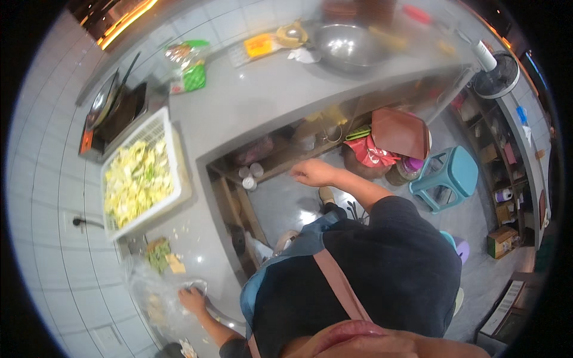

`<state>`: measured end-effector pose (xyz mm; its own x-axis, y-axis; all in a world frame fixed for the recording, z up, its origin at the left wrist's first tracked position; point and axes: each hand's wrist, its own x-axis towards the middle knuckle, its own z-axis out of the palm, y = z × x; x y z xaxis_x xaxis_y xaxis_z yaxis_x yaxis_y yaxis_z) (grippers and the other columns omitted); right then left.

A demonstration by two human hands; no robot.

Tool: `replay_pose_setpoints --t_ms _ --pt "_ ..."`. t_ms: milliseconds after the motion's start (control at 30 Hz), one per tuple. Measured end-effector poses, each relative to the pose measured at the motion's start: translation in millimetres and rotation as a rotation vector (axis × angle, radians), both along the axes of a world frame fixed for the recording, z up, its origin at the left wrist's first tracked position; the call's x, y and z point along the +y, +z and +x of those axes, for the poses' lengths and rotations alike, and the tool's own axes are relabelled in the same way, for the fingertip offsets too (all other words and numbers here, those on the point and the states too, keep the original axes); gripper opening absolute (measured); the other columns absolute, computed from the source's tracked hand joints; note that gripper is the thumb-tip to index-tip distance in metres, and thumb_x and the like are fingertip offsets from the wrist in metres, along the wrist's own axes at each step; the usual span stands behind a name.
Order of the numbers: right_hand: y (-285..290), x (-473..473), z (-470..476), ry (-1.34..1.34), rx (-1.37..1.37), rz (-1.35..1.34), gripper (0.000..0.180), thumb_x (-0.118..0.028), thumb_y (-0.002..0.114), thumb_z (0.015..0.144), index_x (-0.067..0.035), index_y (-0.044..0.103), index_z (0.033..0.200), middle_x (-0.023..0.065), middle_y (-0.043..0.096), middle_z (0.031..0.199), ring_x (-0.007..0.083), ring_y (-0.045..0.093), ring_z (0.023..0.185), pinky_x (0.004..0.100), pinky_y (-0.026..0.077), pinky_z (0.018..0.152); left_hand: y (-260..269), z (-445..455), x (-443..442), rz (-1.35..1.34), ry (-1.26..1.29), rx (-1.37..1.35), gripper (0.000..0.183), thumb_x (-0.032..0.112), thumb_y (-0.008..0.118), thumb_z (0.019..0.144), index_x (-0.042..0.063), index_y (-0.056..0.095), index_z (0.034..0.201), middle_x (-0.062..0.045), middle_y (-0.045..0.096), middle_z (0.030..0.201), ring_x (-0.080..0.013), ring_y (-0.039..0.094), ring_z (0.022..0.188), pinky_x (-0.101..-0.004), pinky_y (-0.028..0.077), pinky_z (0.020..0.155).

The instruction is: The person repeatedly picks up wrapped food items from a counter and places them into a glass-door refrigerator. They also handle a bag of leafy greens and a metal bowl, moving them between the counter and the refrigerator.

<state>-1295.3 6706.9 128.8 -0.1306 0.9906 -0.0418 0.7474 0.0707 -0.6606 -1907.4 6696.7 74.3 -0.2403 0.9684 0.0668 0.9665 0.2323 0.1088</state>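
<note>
At the lower left, my left hand (192, 300) rests at the edge of a clear plastic bag (156, 291) on the grey counter (250, 96); its fingers touch the plastic, but whether they grip it I cannot tell. My right hand (313, 172) hangs over the floor in front of the counter, its fingers bent and nothing visible in them. A white plastic basket (181, 176) of chopped pale-green leafy vegetable (138, 181) stands on the counter at the left. Between the basket and the bag lie some green leaves (159, 257) and a small yellowish piece (175, 263).
A pan (103, 105) sits beside a cooker at the upper left. Along the back stand a green-and-clear package (190, 67) and a steel bowl (351, 47). A blue plastic stool (461, 172) and a cloth-covered pot (369, 154) stand on the floor at right.
</note>
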Motion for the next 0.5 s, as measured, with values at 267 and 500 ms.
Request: replay_pose_setpoints --t_ms 267,500 --pt "-3 76 181 -0.050 0.027 0.100 0.023 -0.021 0.054 0.081 -0.007 0.059 0.098 0.0137 0.061 0.091 0.0325 0.057 0.086 0.0412 0.045 0.074 25 79 81 -0.437 0.150 0.218 0.030 0.022 0.051 0.075 -0.003 0.063 0.087 -0.023 0.062 0.091 -0.0363 0.059 0.089 -0.0430 0.046 0.077" --pt "14 113 287 -0.105 -0.017 0.233 0.026 -0.023 0.049 0.084 -0.007 0.056 0.104 0.0150 0.059 0.095 0.0342 0.056 0.088 0.0418 0.045 0.077 47 173 140 -0.681 -0.359 0.510 0.033 0.029 0.051 0.076 -0.002 0.064 0.077 -0.022 0.062 0.079 -0.0370 0.060 0.074 -0.0458 0.047 0.066"
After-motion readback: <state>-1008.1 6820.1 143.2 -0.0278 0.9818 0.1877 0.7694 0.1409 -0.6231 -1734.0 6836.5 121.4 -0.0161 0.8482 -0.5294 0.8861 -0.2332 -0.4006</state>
